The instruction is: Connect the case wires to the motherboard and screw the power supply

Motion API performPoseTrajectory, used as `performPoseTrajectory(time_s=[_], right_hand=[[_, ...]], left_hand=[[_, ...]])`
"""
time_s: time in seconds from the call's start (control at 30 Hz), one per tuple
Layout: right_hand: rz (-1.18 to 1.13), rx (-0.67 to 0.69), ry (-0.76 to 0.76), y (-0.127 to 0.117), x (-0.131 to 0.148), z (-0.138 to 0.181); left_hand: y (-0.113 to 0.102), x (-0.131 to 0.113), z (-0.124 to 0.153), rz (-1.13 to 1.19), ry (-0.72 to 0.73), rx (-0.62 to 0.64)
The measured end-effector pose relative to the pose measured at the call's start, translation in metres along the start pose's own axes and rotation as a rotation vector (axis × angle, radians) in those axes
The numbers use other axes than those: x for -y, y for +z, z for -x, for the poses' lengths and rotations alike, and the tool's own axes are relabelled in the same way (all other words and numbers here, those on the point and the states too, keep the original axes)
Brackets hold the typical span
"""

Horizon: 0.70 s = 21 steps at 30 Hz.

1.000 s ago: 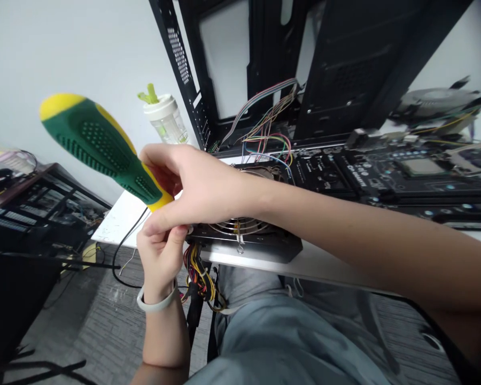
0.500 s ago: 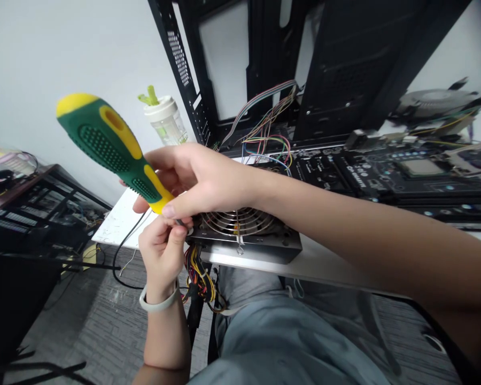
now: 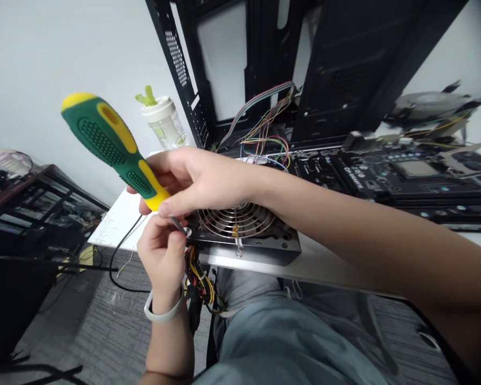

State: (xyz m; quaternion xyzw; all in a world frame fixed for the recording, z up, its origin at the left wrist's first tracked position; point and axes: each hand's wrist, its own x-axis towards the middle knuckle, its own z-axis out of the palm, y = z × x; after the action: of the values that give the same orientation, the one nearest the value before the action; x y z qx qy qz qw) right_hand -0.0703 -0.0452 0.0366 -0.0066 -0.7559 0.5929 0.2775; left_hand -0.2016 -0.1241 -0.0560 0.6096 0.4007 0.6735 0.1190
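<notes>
My right hand (image 3: 196,179) grips a green and yellow screwdriver (image 3: 108,144) low on its handle, which tilts up to the left. The metal shaft (image 3: 177,223) slants down to the near left corner of a black power supply (image 3: 248,247) with a round wire fan grille (image 3: 216,222). A small shiny round spot shows at the tip. My left hand (image 3: 160,248), a pale band on its wrist, is closed at that corner, thumb and fingers close around the shaft's lower end. What it pinches is hidden. Bundled coloured cables (image 3: 200,278) hang below the corner.
The power supply lies on a white table (image 3: 124,214). Behind it stands a black computer case (image 3: 344,69) with loose thin wires (image 3: 264,128). A motherboard (image 3: 377,176) is at right, a lidded bottle (image 3: 164,120) at back left, and a black cable (image 3: 114,262) dangles off the edge.
The screwdriver and right hand have shifted slightly, and more of the metal shaft shows above my left hand. My left fingers have parted a little from the tip; the view has moved slightly.
</notes>
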Motion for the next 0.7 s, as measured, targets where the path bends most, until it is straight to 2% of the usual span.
performPoseTrajectory(time_s=[0.1, 0.3, 0.57, 0.7], right_hand=[[0.064, -0.03, 0.009, 0.003, 0.004, -0.001], [0.214, -0.099, -0.08, 0.01, 0.009, 0.001], [0.259, -0.083, -0.048, 0.015, 0.016, 0.003], [0.254, -0.104, -0.056, 0.014, 0.014, 0.001]], left_hand=[[-0.002, 0.0, 0.0, -0.091, 0.016, -0.004], [-0.012, 0.007, 0.002, -0.193, 0.067, 0.031], [-0.013, 0.014, 0.005, -0.102, 0.044, -0.013], [-0.008, 0.014, 0.002, 0.044, 0.013, 0.009]])
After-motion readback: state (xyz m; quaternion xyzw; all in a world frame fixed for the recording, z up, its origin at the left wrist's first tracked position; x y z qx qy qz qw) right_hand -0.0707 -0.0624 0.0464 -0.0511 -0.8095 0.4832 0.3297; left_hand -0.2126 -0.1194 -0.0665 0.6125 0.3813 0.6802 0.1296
